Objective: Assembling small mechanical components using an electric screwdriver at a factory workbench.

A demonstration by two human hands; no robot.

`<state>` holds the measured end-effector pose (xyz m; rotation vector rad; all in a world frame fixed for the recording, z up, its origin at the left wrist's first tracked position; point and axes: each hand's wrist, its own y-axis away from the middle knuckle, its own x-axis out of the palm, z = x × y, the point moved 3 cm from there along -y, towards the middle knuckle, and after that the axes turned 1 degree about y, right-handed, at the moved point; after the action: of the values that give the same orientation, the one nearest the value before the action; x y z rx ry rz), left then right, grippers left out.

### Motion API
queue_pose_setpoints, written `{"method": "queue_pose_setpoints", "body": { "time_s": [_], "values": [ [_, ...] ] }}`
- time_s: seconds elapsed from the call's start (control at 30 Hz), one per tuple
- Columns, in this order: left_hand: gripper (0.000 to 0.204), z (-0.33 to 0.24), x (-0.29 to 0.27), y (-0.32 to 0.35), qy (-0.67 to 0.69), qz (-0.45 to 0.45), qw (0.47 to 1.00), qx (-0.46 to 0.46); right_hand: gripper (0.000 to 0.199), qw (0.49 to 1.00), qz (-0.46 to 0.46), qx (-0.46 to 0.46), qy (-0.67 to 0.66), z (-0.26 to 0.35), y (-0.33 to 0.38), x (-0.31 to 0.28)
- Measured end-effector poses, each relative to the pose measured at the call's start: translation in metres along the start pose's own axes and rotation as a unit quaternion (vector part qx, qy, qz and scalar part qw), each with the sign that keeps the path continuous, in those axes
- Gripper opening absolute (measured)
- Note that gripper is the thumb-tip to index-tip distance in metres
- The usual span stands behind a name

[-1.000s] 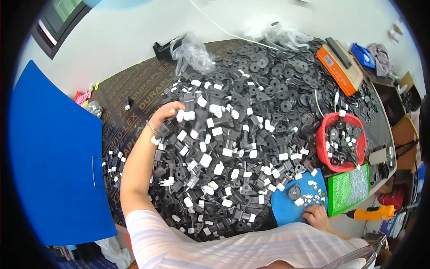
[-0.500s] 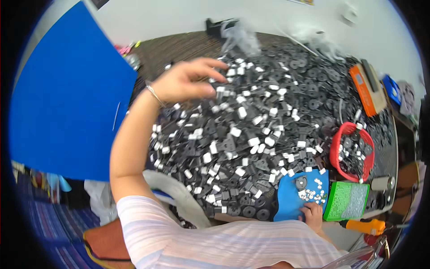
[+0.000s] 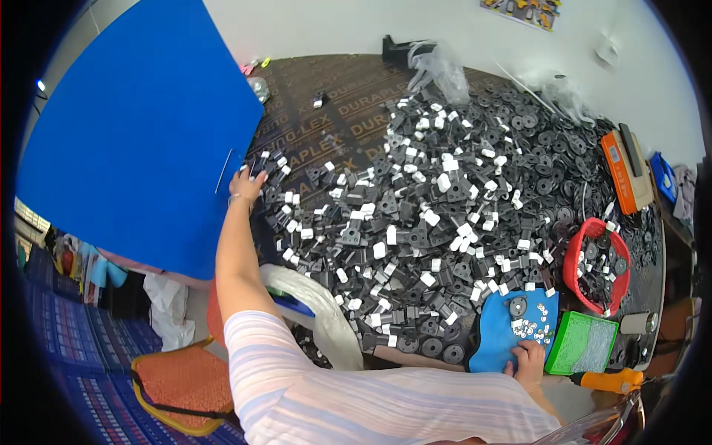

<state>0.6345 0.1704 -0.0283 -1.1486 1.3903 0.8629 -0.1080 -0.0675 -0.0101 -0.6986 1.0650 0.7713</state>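
Observation:
My left hand [image 3: 247, 185] reaches out to the far left, palm down with its fingers apart. It is beside several black plastic parts with white ends [image 3: 276, 165], close to the edge of an upright blue panel [image 3: 141, 141]. Whether its fingertips touch a part is hard to tell. At the lower right my right hand [image 3: 529, 365] rests on a blue mat [image 3: 489, 337], thumb apart from the fingers, nothing visible in it. Just beyond its fingertips lie small silvery pieces [image 3: 528, 328] and a round black disc [image 3: 517, 305].
A wide heap of black parts with white ends [image 3: 415, 222] covers the table, with black discs [image 3: 549, 148] behind. On the right are a red basket [image 3: 569, 267], a green tray [image 3: 561, 345], an orange-handled tool [image 3: 612, 380] and an orange-and-beige box [image 3: 623, 170]. Plastic bags [image 3: 443, 73] lie at the back.
My left hand has swung from above the back of the heap leftward and nearer, down to the parts beside the blue panel. My right hand stays on the mat. The view has shifted a little.

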Motion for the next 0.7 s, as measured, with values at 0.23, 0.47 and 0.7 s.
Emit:
{"method": "queue_pose_setpoints", "body": {
  "time_s": [0.23, 0.47, 0.7],
  "values": [
    [0.055, 0.034, 0.021, -0.013, 0.08, 0.016, 0.993, -0.087, 0.032, 1.0, 0.009, -0.004, 0.002, 0.003, -0.003, -0.005],
    [0.023, 0.017, 0.001, -0.014, 0.124, -0.014, 0.992, -0.017, 0.031, 1.0, 0.018, -0.007, 0.01, 0.0, -0.003, -0.001],
    [0.033, -0.054, -0.041, 0.025, 0.528, 0.267, 0.806, 0.024, 0.032, 1.0, 0.015, 0.002, 0.011, -0.002, -0.001, 0.002]
  ]
}}
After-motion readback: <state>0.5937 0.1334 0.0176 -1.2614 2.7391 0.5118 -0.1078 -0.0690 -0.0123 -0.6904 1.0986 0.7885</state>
